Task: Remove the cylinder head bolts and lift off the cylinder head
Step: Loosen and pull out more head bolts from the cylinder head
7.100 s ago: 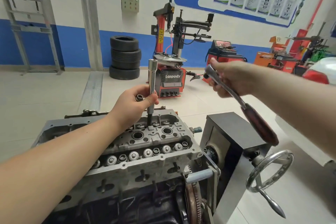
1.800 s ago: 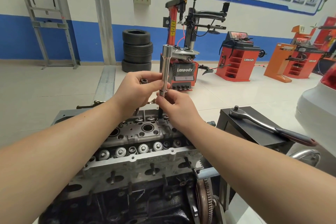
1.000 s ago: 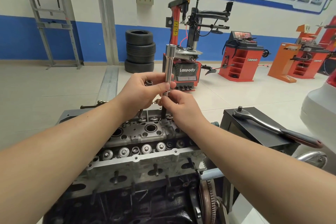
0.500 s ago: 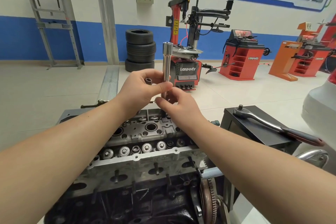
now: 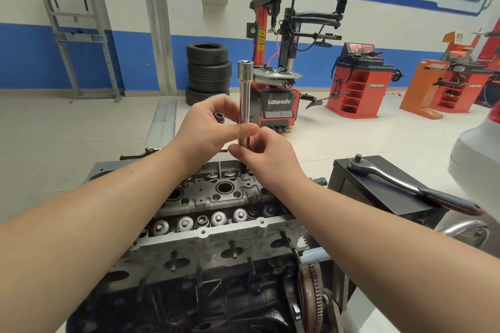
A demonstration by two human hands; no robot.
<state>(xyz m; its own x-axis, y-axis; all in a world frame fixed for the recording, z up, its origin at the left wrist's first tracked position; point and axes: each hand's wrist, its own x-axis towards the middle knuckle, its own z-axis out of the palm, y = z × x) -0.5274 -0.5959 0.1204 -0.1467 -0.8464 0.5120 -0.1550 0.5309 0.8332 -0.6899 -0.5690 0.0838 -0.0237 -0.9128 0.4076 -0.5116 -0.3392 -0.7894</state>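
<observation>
The head [image 5: 216, 227] sits at centre on the block [image 5: 189, 303]. Above it, at 12 o'clock, both hands pinch the upright socket [image 5: 245, 94]: right hand [image 5: 266, 162] low, left hand [image 5: 208, 131] higher. The ratchet [image 5: 405, 186] lies at 3 o'clock.

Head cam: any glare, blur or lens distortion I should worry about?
Head view: sharp on the cylinder head and the extension bar; mild specular shine on the bar and the ratchet, nothing blown out. Head view: wide-angle bowing at the edges stretches both forearms. Head view: lighting even, shadows soft.
</observation>
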